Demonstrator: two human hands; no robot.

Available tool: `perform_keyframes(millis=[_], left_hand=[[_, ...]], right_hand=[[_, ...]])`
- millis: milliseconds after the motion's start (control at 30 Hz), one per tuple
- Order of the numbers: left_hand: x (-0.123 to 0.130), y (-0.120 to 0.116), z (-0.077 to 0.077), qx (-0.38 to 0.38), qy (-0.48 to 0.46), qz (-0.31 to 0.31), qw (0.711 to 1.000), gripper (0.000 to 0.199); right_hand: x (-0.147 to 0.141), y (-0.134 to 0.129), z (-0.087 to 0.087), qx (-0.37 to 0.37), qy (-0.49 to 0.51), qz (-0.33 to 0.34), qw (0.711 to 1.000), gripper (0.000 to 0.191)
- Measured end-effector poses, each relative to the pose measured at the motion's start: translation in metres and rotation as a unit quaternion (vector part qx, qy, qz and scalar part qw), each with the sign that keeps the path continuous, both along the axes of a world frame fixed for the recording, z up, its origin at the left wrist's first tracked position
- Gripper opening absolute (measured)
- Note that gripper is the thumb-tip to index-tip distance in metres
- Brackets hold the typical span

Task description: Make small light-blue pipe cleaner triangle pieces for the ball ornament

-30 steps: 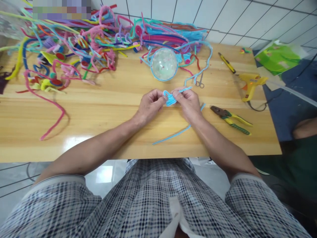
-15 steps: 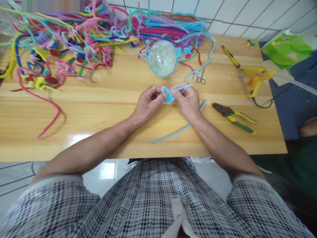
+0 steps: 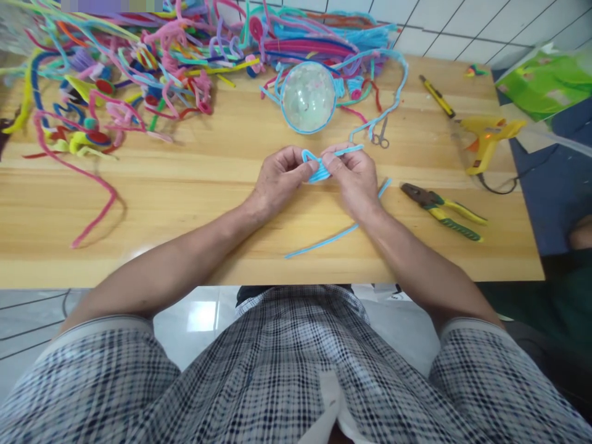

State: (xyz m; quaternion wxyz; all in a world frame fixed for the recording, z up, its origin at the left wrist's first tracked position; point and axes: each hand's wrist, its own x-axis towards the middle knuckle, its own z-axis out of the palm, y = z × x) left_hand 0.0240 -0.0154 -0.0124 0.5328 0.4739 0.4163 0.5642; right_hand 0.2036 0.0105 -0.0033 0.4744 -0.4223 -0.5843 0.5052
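Between my hands is a light-blue pipe cleaner (image 3: 319,173) bent back and forth into a small folded bundle, raised just over the wooden table. My left hand (image 3: 283,177) pinches its left side, where a loop sticks up beside the thumb. With thumb and fingers closed, my right hand (image 3: 352,175) grips the right side, and a free end of the pipe cleaner juts out past the fingers. A second blue pipe cleaner (image 3: 322,243) lies on the table, passing beneath my right wrist. The fingertips behind the bundle are partly hidden.
A clear bowl (image 3: 308,97) with a blue rim stands beyond my hands, near small scissors (image 3: 382,134). Pliers (image 3: 439,209), a yellow glue gun (image 3: 489,140) and a utility knife (image 3: 437,96) lie to the right. Tangled colourful pipe cleaners (image 3: 139,68) cover the back left. Someone's dark sleeve (image 3: 568,302) shows at right.
The whole view has shifted slightly, so the table sits a little higher in the picture. Both hands keep their hold on the folded blue pipe cleaner, with barely any finger movement.
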Motion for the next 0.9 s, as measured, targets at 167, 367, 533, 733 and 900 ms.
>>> perform_keyframes(millis=[167, 367, 533, 733, 900], left_hand=[[0.002, 0.004, -0.004, 0.036, -0.017, -0.007, 0.999, 0.045], [0.003, 0.004, -0.001, 0.079, -0.013, -0.020, 0.997, 0.053], [0.002, 0.000, 0.007, 0.096, -0.012, -0.053, 0.994, 0.058], [0.000, -0.001, 0.007, 0.111, -0.008, -0.055, 0.992, 0.054], [-0.001, -0.002, 0.011, 0.105, -0.007, -0.080, 0.991, 0.054]], right_hand=[[-0.001, 0.004, -0.004, -0.005, 0.045, 0.008, 0.999, 0.058], [-0.001, 0.004, 0.001, -0.058, 0.080, 0.021, 0.995, 0.055], [-0.003, 0.002, 0.005, -0.128, 0.124, 0.057, 0.982, 0.061], [-0.002, 0.004, 0.000, -0.163, 0.150, 0.087, 0.971, 0.062], [-0.001, 0.004, 0.000, -0.166, 0.135, 0.101, 0.972, 0.066]])
